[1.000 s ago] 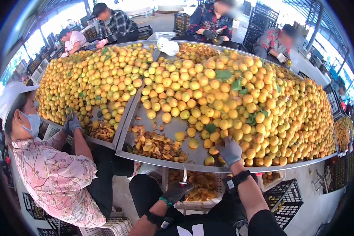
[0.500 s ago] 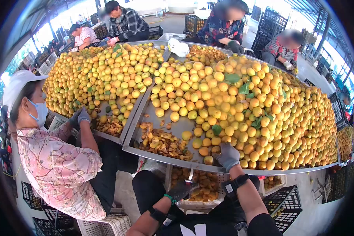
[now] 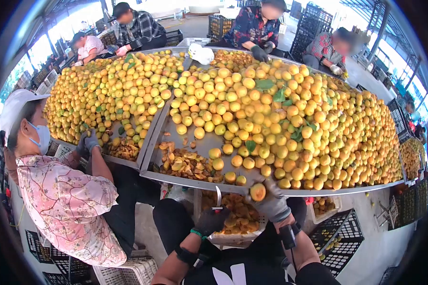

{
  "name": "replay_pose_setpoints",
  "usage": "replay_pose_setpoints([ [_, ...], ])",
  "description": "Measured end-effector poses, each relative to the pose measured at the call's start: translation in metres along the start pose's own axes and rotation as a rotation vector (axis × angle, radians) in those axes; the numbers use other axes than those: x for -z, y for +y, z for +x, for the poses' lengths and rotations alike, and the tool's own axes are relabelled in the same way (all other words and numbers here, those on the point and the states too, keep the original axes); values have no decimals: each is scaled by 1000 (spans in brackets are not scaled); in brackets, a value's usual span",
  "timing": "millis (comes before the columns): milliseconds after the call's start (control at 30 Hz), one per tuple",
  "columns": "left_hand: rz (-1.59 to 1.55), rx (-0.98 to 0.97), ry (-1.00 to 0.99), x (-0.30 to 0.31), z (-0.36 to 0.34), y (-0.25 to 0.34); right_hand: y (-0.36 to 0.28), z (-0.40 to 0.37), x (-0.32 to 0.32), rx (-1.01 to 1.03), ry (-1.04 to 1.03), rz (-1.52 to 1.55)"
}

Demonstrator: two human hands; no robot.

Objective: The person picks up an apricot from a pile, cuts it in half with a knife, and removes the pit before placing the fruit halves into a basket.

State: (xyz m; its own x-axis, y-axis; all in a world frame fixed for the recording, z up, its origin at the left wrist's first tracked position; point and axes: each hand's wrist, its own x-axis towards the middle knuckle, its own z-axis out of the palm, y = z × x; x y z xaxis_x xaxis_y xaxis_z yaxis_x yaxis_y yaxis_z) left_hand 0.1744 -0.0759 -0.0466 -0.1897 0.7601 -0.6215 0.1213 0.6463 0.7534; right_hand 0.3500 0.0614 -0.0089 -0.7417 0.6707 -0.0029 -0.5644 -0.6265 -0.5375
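Filling the white crate (image 3: 233, 239), halved apricots (image 3: 238, 216) sit beneath the steel tray (image 3: 209, 147).

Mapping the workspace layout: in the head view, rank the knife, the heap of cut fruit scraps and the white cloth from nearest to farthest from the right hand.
1. knife, just left of the right hand, below the tray rim.
2. scrap heap, on the tray, further left.
3. white cloth, far across, at the opposite edge.

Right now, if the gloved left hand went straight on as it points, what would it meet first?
Probably the front rim of the grey metal tray, just above the short knife it holds; depth is unclear.
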Motion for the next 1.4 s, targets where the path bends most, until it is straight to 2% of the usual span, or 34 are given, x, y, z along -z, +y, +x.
replay_pose_setpoints([
  [33, 4, 6, -7, -5, -2, -3, 6, -10, 7, -84, -35, -155],
  [67, 132, -251, 142, -11, -3, -8, 10, -18, 13, -170, -73, -310],
  [100, 259, -509, 292, -16, -4, -12, 9, -23, -3, -206, -44, -768],
  [200, 363, -603, 260, -27, -1, -17, 40, -47, -6, -163, -6, -905],
  [233, 365, -596, 249, -27, -6, -12, 46, -55, 1, -147, 25, -747],
  [300, 540, -623, 127, -21, -20, 0, 44, -61, 8, -184, 47, -721],
  [333, 545, -620, 121, -18, -27, 6, 42, -63, 12, -211, 53, -704],
  [400, 107, -291, -202, -12, -44, 16, 38, -69, 21, -210, 0, -737],
  [433, 112, -290, -205, -10, -52, 20, 29, -69, 14, -228, -54, -763],
  [467, -14, -187, -283, -9, -59, 25, 23, -72, 11, -246, -106, -787],
  [500, -142, -82, -357, -9, -63, 26, 33, -72, 19, -401, 107, -330],
  [533, -139, -81, -359, -10, -63, 22, 36, -77, 25, -399, 108, -328],
  [600, -443, -14, -245, -14, -57, 7, 39, -82, 29, -213, 82, -693],
  [633, -439, -16, -246, -14, -53, 0, 38, -83, 29, -209, 83, -692],
  [733, -599, -72, -219, -13, -50, -7, 31, -86, 27, -245, 78, 178],
  [833, -667, -92, -170, -13, -59, 4, 20, -83, 13, -219, 49, 3],
  [900, -477, -91, -46, -15, -64, 16, 13, -87, 18, -239, 54, 52],
  [933, -470, -89, -56, -17, -60, 12, 11, -89, 20, -271, 49, 104],
  [1000, 193, -650, 255, -21, -51, 11, 10, -94, 22, -278, 68, 200],
  [1067, 248, -615, 234, -24, -58, 23, 11, -103, 26, -278, 95, 296],
  [1133, 309, -576, 208, -29, -60, 31, 13, -111, 27, -157, 80, 119],
  [1200, 384, -715, 279, -36, -58, 33, 11, -119, 27, -123, 78, 132],
  [1267, 476, -719, 299, -43, -63, 41, 12, -128, 33, -83, 84, 26],
  [1333, 569, -722, 328, -47, -66, 46, 4, -133, 27, -55, 107, 67],
  [1400, 714, -767, 372, -52, -65, 47, -1, -140, 28, -61, 276, -68],
])
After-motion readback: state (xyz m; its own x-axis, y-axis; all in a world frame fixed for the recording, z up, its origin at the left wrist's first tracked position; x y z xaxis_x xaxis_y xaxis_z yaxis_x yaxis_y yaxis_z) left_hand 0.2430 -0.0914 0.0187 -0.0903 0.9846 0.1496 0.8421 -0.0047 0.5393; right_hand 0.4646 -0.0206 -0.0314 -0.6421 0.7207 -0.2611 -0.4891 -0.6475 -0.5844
